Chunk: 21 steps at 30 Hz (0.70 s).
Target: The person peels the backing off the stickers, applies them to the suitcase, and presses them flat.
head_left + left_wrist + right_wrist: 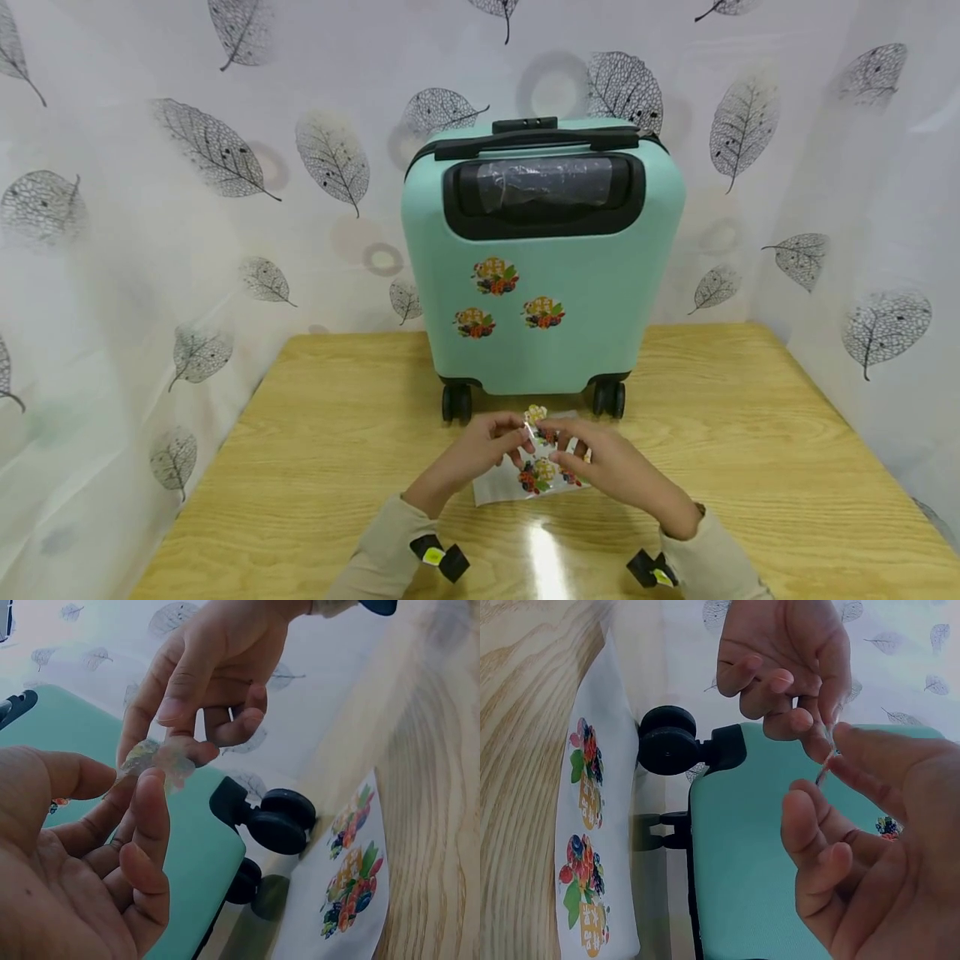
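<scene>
A small clear-edged sticker with a colourful fruit print is held up between both hands. My left hand pinches one edge of it between thumb and index finger, the other fingers loosely bent. From the opposite side, my right hand pinches it too; the sticker shows nearly edge-on in the right wrist view. Below the hands a white sticker sheet lies on the table, bearing more fruit stickers. Fingers cover part of the held sticker.
Just behind the hands stands an upright mint-green suitcase on black wheels. Three fruit stickers are on its front, under the black handle recess. The wooden table meets a leaf-patterned curtain at the back.
</scene>
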Each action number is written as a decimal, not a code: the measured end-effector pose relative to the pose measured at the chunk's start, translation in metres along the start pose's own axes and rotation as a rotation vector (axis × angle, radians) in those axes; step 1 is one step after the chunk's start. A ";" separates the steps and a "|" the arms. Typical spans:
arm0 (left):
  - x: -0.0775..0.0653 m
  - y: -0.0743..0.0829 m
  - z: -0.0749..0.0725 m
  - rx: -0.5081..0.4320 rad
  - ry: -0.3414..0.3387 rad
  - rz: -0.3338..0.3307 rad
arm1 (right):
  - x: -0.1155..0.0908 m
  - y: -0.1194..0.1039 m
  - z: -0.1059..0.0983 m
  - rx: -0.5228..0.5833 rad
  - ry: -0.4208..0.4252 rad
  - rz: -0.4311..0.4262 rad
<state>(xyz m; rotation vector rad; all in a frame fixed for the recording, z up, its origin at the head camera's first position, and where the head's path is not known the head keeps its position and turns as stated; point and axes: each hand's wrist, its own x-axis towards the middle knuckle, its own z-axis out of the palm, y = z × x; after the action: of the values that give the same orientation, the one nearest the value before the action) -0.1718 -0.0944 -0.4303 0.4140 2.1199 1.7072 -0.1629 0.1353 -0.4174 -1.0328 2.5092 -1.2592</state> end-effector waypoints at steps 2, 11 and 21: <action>0.000 0.001 -0.001 0.002 0.001 0.004 | 0.001 0.000 -0.001 0.012 0.007 0.015; -0.002 0.004 -0.001 0.008 0.005 0.011 | 0.000 0.002 -0.007 0.041 0.171 0.121; -0.002 0.004 0.000 -0.004 0.008 -0.007 | 0.002 0.007 -0.007 0.117 0.239 0.182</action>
<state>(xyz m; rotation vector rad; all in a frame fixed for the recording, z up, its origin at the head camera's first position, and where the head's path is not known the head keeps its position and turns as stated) -0.1701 -0.0949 -0.4262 0.3990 2.1203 1.7115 -0.1707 0.1415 -0.4175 -0.6458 2.5892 -1.5313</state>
